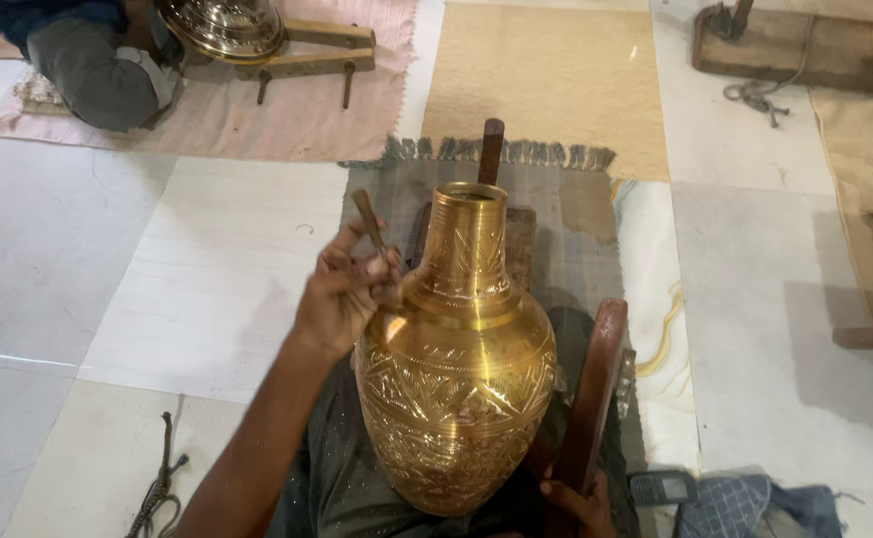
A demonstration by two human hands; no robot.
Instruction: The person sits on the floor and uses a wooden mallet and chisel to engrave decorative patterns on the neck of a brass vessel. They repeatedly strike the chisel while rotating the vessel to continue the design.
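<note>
Brass vase (456, 379), frame centre: glossy gold metal, engraved patterned surface, smooth bands. Chisel (370, 224): dull dark metal. Club (591, 399) lower right: smooth dark wood. Fringed mat (566, 224): woven cloth. Floor (157, 259): matt stone tile.

Floor (127, 259): pale marble tiles, grey veining. Directly on it: grey fringed mat (576, 214) at centre; tan mat (556, 80) just beyond, touching the fringe; pink mat (307, 120) far left. Knotted cord (160, 483) lies near left on bare tile. Dark mobile phone (661, 487) near right, beside blue checked cloth (745, 503). Wooden block (785, 50) far right.
</note>
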